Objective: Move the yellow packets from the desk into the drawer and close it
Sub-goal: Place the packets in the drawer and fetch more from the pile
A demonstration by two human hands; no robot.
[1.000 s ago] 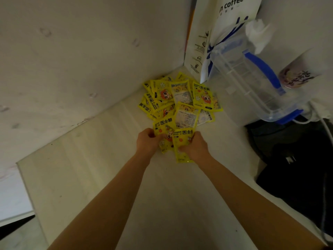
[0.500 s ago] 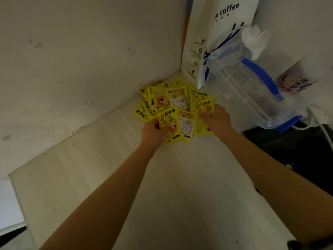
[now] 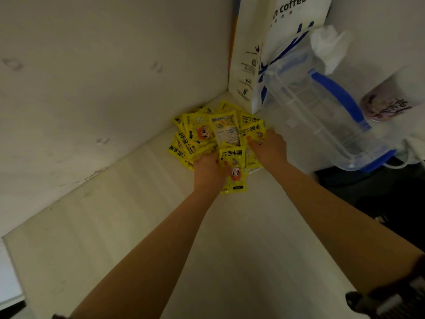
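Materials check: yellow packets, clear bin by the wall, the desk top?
Yellow packets: likely glossy plastic film, printed; faint sheen, crinkled edges. Clear bin: rigid see-through plastic, ribbed, with opaque blue handle and rim. Desk: pale matte wood-grain surface, probably laminate; real wood can't be ruled out.

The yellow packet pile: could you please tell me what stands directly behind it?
Behind the yellow packet pile stands a white paper coffee bag against the wall corner. The bag's foot is partly covered by the packets.

both hands (image 3: 239, 161) on yellow packets (image 3: 207, 134), desk (image 3: 115, 226)
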